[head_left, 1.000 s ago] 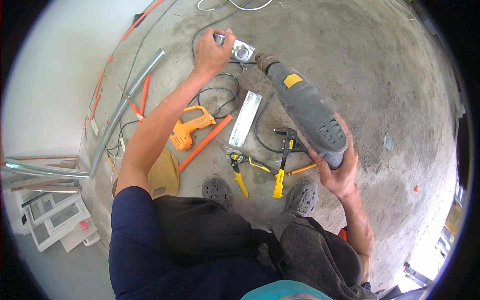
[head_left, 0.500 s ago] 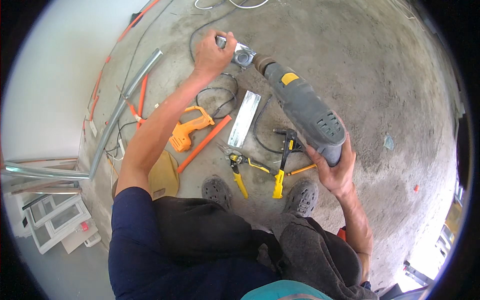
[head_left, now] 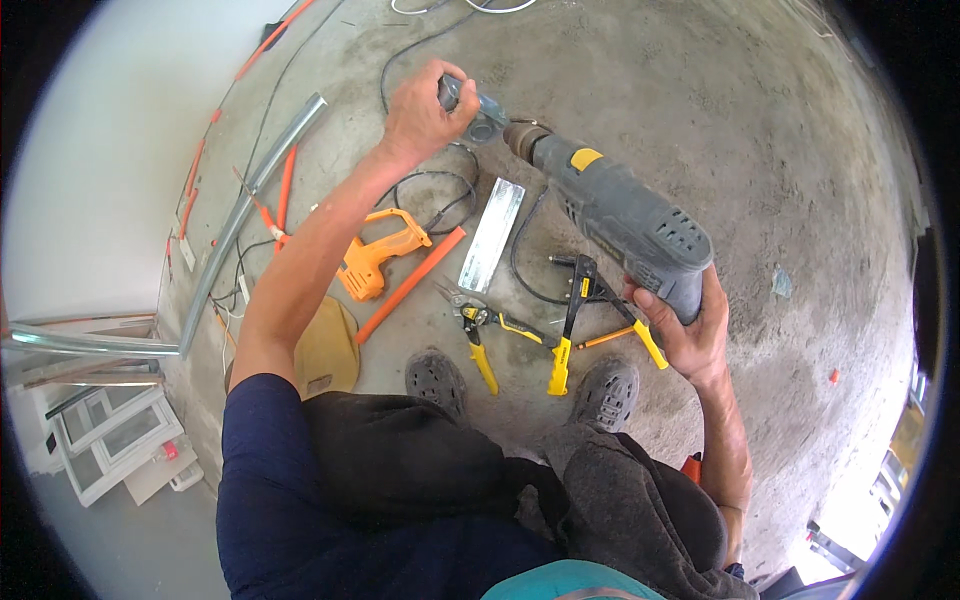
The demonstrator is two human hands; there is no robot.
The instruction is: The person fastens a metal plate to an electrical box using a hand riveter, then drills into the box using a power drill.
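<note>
Pinched in the fingers of my left hand (head_left: 424, 112) is a short grey metal channel piece (head_left: 487, 121) with a round mark or hole near its end. My right hand (head_left: 692, 335) is wrapped round the rear grip of a dark grey power drill (head_left: 632, 208) with a yellow patch. Its chuck (head_left: 522, 138) points at the end of the metal piece; whether a bit touches it I cannot tell. Below the drill lie a black-and-yellow hand riveter (head_left: 573, 310), yellow-handled snips (head_left: 478, 330) and a flat metal strip (head_left: 491, 235).
An orange heat-gun-like tool (head_left: 378, 256), an orange tube (head_left: 410, 285) and a tan cap-like item (head_left: 327, 345) lie left of my feet. Bent metal channel (head_left: 238, 215) runs beside the wall. Dark cable (head_left: 440, 180) loops over the concrete floor. White frames (head_left: 115, 440) stand at the left.
The drill has shifted slightly right, and its rear has swung outward with my right hand. The metal piece has tilted and looks darker. More of the riveter's second handle shows.
</note>
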